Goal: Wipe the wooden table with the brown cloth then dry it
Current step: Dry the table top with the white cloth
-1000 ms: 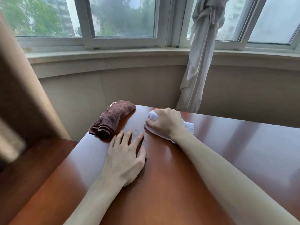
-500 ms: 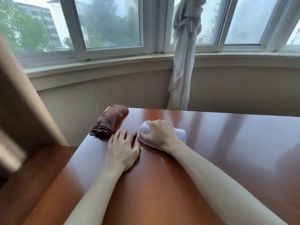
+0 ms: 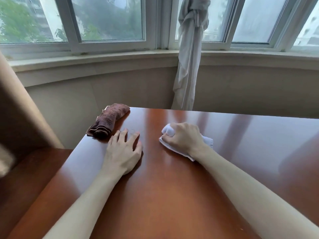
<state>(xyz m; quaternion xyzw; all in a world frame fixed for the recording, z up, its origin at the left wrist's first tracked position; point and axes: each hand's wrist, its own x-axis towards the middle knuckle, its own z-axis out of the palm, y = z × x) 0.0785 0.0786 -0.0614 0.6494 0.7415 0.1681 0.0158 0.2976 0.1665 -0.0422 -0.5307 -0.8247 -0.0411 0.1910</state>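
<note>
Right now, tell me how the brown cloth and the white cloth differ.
The brown cloth is dark and plush; the white cloth is pale and thinner. The brown cloth lies untouched at the far left corner of the wooden table, while the white cloth is bunched under the gripping right hand. The brown one is loosely folded lengthwise; the white is crumpled. Both rest on the tabletop.

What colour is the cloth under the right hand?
White. The white cloth, gripped by the right hand, shows clearly in the head view.
</note>
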